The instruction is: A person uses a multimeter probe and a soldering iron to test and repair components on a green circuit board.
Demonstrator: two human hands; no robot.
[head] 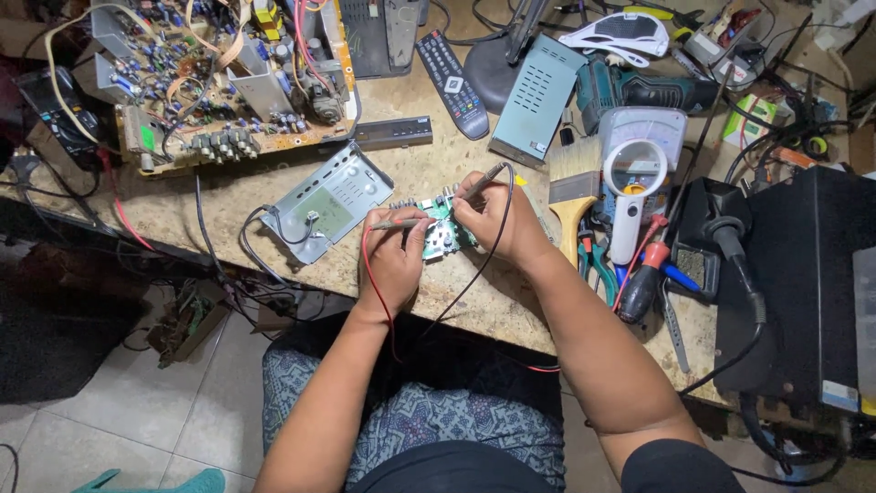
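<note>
A small green circuit board (444, 232) lies on the workbench (228, 196) in front of me. My left hand (392, 265) grips a red test probe (399, 223) whose tip points right onto the board; its red lead (367, 265) runs down over my wrist. My right hand (497, 219) pinches a black test probe (481, 183), tip down on the board's upper part, with a black lead (500, 228) trailing toward my lap. Part of the board is hidden under my fingers.
A grey metal chassis (327, 201) lies left of the board, a large populated circuit board (210, 82) at back left. A remote (452, 82), grey vented box (534, 96), paintbrush (573, 196), white magnifier (634, 183), screwdrivers (643, 283) and a black box (803, 283) crowd the right.
</note>
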